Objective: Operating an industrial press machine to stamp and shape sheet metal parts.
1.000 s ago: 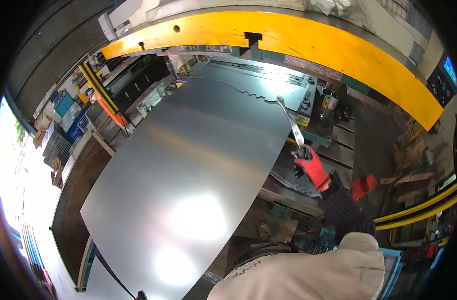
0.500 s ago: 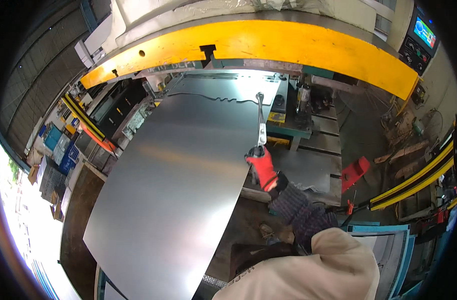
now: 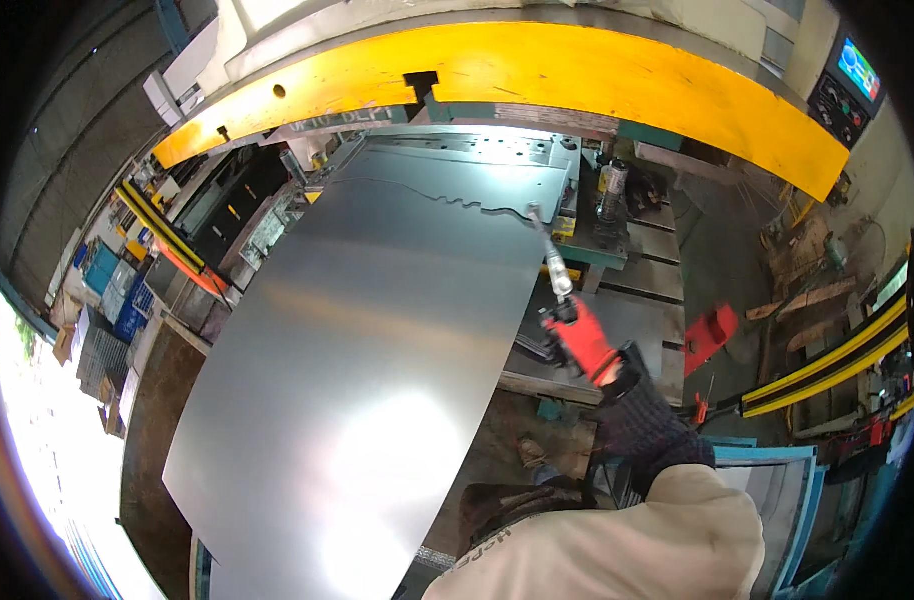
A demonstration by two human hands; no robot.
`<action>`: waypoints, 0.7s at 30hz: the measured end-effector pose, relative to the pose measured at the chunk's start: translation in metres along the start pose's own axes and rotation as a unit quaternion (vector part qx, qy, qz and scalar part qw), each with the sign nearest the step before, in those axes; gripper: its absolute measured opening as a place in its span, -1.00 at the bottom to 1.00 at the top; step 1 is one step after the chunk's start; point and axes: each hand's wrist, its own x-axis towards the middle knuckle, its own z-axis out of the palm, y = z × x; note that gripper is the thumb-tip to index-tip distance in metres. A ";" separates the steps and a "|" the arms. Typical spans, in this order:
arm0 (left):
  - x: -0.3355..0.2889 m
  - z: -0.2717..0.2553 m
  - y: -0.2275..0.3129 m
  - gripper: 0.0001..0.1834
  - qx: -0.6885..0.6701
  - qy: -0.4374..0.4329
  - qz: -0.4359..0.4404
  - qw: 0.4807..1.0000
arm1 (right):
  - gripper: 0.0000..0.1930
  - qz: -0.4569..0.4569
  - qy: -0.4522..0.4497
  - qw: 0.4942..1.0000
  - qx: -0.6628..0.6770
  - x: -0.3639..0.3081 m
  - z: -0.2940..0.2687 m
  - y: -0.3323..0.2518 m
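My right hand (image 3: 581,338), in a red and black glove, is closed round the handle of a long, slim silver tool with a round tip (image 3: 557,268). The tip meets the metal at the far right corner of a large grey metal sheet (image 3: 327,330), near a wavy cut edge; firm contact cannot be made out. Beyond that edge lies a flat metal piece (image 3: 457,172) on the press bed. The hand is just right of the sheet's edge. My left hand is out of view.
A yellow press beam (image 3: 537,70) spans above the bed. Upright cylinders (image 3: 612,190) stand right of the sheet. A red block (image 3: 710,337) and yellow-black guard bars (image 3: 827,362) are farther right. A control panel (image 3: 845,90) hangs at the upper right.
My right hand has moved right and slightly nearer, and the tool now slants. Its tip has shifted from the piece beyond the wavy edge to the sheet's corner. The view has shifted slightly.
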 end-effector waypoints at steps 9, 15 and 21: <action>0.019 0.017 -0.055 -0.59 -0.108 0.016 0.480 0.870 | -0.60 0.078 -0.093 0.977 -0.174 0.070 -0.053 -0.017; 0.011 0.024 -0.052 -0.58 -0.223 -0.041 0.318 0.921 | -0.45 -0.105 -0.011 0.986 -0.131 0.026 -0.027 -0.092; 0.010 0.026 -0.041 -0.60 -0.399 -0.143 0.136 0.895 | -0.57 -0.078 -0.069 0.980 -0.169 0.048 -0.045 -0.063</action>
